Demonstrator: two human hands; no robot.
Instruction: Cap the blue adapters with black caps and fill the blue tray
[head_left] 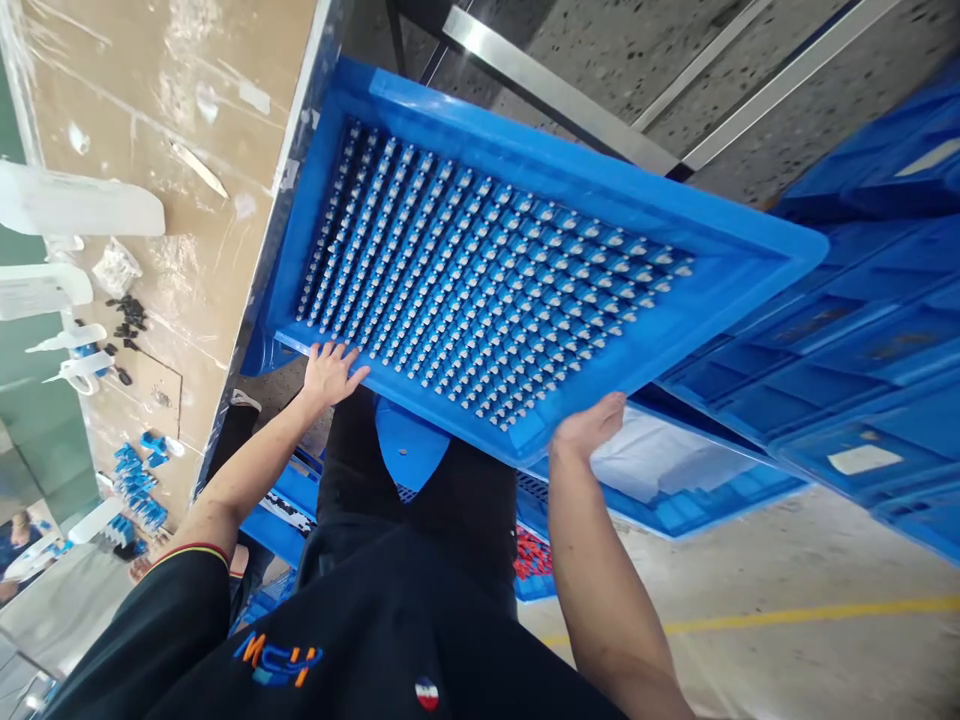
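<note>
A large blue plastic tray lies in front of me, set at an angle. Inside, long even rows of small blue-and-black parts with shiny silvery tips fill most of the floor; their kind is too small to tell. My left hand is on the near rim toward the left corner, fingers over the edge and thumb apart. At the near right corner, my right hand holds the rim, with its fingers partly hidden by the tray.
Left is a workbench covered in brown sheet, bearing white bottles, black bits and blue parts. Stacked blue crates stand at right. A metal frame lies beyond. A blue stool shows between my legs.
</note>
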